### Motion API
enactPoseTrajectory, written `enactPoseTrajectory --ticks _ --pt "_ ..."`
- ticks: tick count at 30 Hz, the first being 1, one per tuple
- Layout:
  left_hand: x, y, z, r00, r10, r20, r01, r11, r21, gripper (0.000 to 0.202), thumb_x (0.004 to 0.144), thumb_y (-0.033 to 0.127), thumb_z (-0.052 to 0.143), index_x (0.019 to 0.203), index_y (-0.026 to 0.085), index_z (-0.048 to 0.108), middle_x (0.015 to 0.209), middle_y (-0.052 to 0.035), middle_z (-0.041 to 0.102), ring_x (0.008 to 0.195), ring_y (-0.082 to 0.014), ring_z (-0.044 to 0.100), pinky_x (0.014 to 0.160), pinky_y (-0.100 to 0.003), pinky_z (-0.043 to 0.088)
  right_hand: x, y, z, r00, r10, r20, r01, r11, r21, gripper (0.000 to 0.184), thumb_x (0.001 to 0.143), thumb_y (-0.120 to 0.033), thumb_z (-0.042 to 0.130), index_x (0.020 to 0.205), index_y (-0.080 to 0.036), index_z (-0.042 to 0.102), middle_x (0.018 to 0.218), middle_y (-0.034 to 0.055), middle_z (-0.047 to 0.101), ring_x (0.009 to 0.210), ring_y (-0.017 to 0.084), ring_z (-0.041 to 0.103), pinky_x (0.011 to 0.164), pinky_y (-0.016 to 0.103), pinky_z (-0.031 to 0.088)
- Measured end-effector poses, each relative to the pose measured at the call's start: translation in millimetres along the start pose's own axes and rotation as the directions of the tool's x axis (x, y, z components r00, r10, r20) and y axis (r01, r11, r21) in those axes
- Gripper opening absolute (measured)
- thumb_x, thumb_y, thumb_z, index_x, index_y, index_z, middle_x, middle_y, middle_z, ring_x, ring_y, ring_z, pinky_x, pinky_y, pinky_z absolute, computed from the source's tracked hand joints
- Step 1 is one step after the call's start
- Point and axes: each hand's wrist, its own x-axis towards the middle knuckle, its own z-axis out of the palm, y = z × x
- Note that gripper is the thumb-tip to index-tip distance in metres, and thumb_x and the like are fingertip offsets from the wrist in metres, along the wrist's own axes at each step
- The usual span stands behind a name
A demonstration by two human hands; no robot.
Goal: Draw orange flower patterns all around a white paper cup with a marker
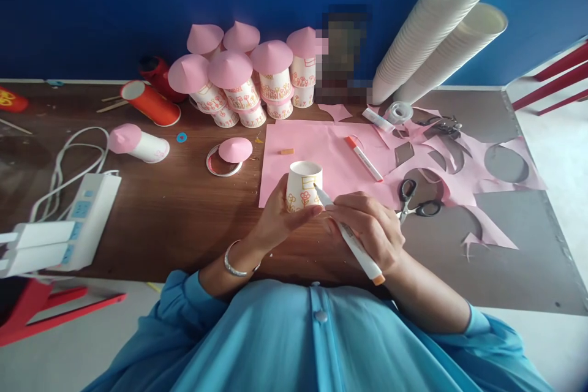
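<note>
My left hand (275,214) is wrapped round a white paper cup (304,184) with orange flowers and a window drawn on it, held upside down above the wooden table (174,208). My right hand (367,223) grips a white marker (351,242) with an orange end cap. Its tip touches the cup's side. A silver bangle sits on my left wrist.
Several decorated cups with pink cone roofs (239,82) stand at the back. A pink paper sheet (331,159), another marker (364,158), scissors (413,199), tape (399,112), pink scraps and two long cup stacks (432,30) lie right. A power strip (87,214) sits left.
</note>
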Motion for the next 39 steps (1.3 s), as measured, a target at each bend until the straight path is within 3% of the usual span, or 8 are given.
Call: enactPoseTrajectory --ticks 4,8,13,26,33,39 --pt "9 10 -5.0 1.000 0.009 0.028 -0.009 1.000 0.017 0.064 0.069 0.047 0.093 0.114 0.017 0.059 0.093 -0.0017 0.065 0.082 -0.0155 0.060 0.072 -0.028 0.051 9 3 -4 0.999 0.039 -0.012 -0.038 0.998 0.050 0.021 0.094 -0.013 0.068 0.114 -0.017 0.066 0.088 0.0056 0.073 0.075 0.017 0.072 0.064 0.028 0.062" --pt "27 21 -13.6 0.996 0.091 -0.010 -0.089 0.989 0.117 0.067 0.068 0.043 0.095 0.121 0.018 0.062 0.104 -0.0052 0.069 0.093 -0.0196 0.064 0.079 -0.031 0.053 22 17 -8 0.994 0.095 -0.058 -0.086 0.985 0.148 0.023 0.096 -0.014 0.066 0.119 -0.018 0.064 0.095 0.0079 0.072 0.083 0.018 0.073 0.064 0.030 0.064" --pt "43 25 -12.8 0.992 0.125 0.022 -0.127 0.987 0.098 0.064 0.070 0.046 0.093 0.119 0.019 0.061 0.103 -0.0046 0.070 0.092 -0.0199 0.064 0.082 -0.034 0.054 27 30 -3 0.999 0.002 -0.050 0.003 0.995 0.101 0.023 0.094 -0.011 0.068 0.117 -0.017 0.064 0.089 0.0070 0.072 0.078 0.018 0.073 0.061 0.030 0.063" --pt "56 32 -9.9 0.992 0.110 0.063 -0.111 0.994 0.010 0.060 0.069 0.043 0.093 0.110 0.019 0.056 0.094 -0.0001 0.064 0.085 -0.0159 0.060 0.077 -0.032 0.052 42 45 10 0.990 -0.138 -0.037 0.139 0.990 0.020 0.018 0.094 -0.010 0.066 0.112 -0.014 0.064 0.084 0.0054 0.071 0.072 0.017 0.073 0.061 0.028 0.064" --pt "56 31 -11.4 0.994 0.094 0.057 -0.096 0.995 0.041 0.059 0.070 0.043 0.091 0.112 0.021 0.057 0.097 -0.0009 0.065 0.088 -0.0173 0.062 0.079 -0.033 0.054 40 49 13 0.993 -0.119 0.002 0.119 0.993 0.007 0.021 0.096 -0.012 0.066 0.116 -0.018 0.063 0.084 0.0035 0.072 0.071 0.016 0.072 0.059 0.029 0.064" --pt "56 30 -12.5 0.995 0.085 0.054 -0.090 0.991 0.095 0.063 0.069 0.047 0.091 0.115 0.021 0.056 0.101 -0.0046 0.066 0.091 -0.0203 0.063 0.078 -0.035 0.054 37 49 11 0.990 -0.134 0.049 0.132 0.991 0.035 0.023 0.091 -0.008 0.069 0.114 -0.012 0.064 0.088 0.0084 0.073 0.074 0.018 0.071 0.063 0.030 0.063"
